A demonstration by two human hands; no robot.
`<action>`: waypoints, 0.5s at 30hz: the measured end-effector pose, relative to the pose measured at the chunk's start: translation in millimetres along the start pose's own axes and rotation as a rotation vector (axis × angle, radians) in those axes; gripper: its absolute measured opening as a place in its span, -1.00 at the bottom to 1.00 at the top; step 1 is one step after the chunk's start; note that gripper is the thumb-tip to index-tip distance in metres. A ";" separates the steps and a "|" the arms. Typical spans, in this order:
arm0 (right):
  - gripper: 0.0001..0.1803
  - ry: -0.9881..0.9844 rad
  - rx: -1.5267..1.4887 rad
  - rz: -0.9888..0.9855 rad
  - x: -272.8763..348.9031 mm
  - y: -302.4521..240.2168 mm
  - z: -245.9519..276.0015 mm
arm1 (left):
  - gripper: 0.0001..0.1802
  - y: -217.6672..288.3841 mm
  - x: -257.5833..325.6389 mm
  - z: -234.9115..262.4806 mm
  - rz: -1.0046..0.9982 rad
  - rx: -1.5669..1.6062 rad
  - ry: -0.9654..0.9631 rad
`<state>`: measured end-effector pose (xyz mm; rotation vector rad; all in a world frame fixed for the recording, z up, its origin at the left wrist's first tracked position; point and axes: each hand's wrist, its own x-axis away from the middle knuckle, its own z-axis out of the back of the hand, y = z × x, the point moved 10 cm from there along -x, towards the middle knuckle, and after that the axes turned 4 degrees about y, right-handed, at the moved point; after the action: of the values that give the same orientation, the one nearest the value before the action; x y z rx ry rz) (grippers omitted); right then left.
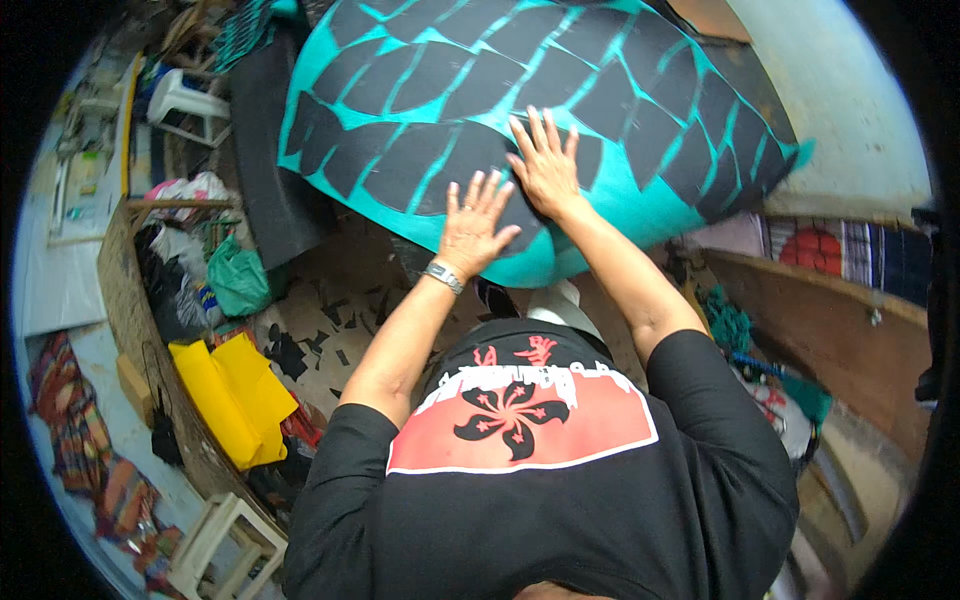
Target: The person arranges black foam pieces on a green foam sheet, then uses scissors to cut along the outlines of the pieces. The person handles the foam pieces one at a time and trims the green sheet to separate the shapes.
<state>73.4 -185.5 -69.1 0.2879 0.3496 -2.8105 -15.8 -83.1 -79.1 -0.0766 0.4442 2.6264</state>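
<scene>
Head view: the teal sheet [625,185], marked with rows of dark, pointed-oval areas, occupies the upper centre of the frame and extends toward the upper right; whether these areas are openings or separate dark pieces cannot be determined. The left hand [473,232] lies palm down on the sheet's lower edge region, near the centre of the frame, fingers extended and slightly spread, thumb directed right; it grips nothing. A metal-band wristwatch [443,277] is fitted at the left wrist. The right hand [548,178] is positioned just beside it, higher and to the right, also palm down on the sheet, with fingers extended and parted; it likewise grips nothing. A black sheet [275,180] hangs at the left of the teal sheet. Dark scraps [335,312] are scattered on the floor left of centre. At the left of the frame are a green plastic bag [238,280] and, below it, a folded yellow sheet [240,395]. A white plastic stool [187,100] is located at the upper left; a second, off-white stool [225,530] is located at the lower left.
</scene>
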 end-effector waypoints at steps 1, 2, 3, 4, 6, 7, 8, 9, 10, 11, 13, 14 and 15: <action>-0.30 0.055 -0.042 0.002 -0.7 -0.5 1.2 | -0.18 0.1 1.0 1.0 0.000 -0.001 0.011; -0.30 -0.042 -0.011 -0.054 0.7 5.1 -11.7 | -0.19 1.7 1.0 4.7 -0.013 0.004 0.045; -0.31 -0.011 -0.037 -0.020 1.7 2.6 -10.2 | -0.19 0.6 1.7 1.9 0.005 0.011 0.012; -0.31 -0.081 -0.004 -0.023 2.8 4.4 -18.1 | -0.19 1.1 0.5 4.8 0.001 0.023 0.038; -0.31 -0.056 -0.012 -0.004 2.6 3.6 -16.0 | -0.20 -0.1 0.4 2.9 0.013 0.029 0.015; -0.31 -0.082 -0.002 -0.008 3.0 4.1 -18.2 | -0.21 -0.8 0.0 5.4 0.009 0.066 0.037; -0.31 -0.093 0.015 -0.007 2.9 3.9 -18.5 | -0.22 -3.8 -0.3 2.5 0.022 0.098 0.003; -0.32 -0.094 0.009 0.003 2.9 2.8 -17.5 | -0.25 -7.2 -2.2 0.2 0.024 0.105 -0.026; -0.32 -0.096 0.015 0.004 2.8 2.4 -16.7 | -0.26 -13.9 -5.4 7.1 0.043 0.184 0.037; -0.32 -0.084 -0.016 0.006 2.3 1.6 -14.8 | -0.26 -21.8 -9.0 6.7 0.080 0.268 0.033; -0.32 -0.087 -0.035 0.004 1.9 1.4 -13.9 | -0.25 -31.3 -13.7 16.7 0.115 0.200 0.137; -0.32 -0.089 -0.041 0.004 1.6 1.4 -13.8 | -0.24 -31.0 -15.8 14.5 0.105 0.144 0.114; -0.32 -0.104 -0.034 -0.001 1.6 2.3 -15.0 | -0.23 -30.1 -16.3 12.3 0.099 0.089 0.091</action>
<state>75.1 -184.0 -84.2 0.1332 0.3731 -2.8040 12.8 -61.2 -74.3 -0.1498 0.6106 2.7036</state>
